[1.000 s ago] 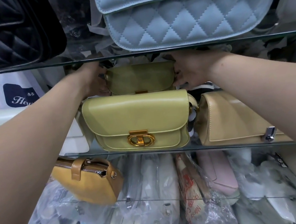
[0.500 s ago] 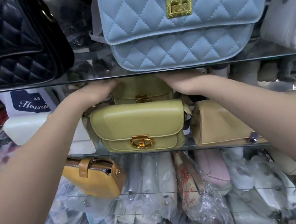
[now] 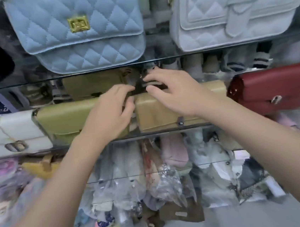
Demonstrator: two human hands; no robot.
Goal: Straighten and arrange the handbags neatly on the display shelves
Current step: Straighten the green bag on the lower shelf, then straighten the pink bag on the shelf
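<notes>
Handbags are being displayed on the middle glass shelf (image 3: 166, 133): a white bag (image 3: 12, 131) at far left, then an olive-green bag (image 3: 63, 122), over whose right end the left hand (image 3: 114, 113) is being laid, fingers curled around something dark. Next, the right hand (image 3: 173, 94) is being spread, fingers apart, over a tan bag (image 3: 164, 115). A red bag (image 3: 276, 87) is being shown rightmost.

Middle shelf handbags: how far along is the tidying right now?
Looks done: the green handbag and the tan handbag stand side by side, facing front, at the edge of the glass shelf. In hand: the left hand and right hand work at the gap between them, on something dark and blurred. Left: the olive bag behind, and the red bag, untouched.
</notes>
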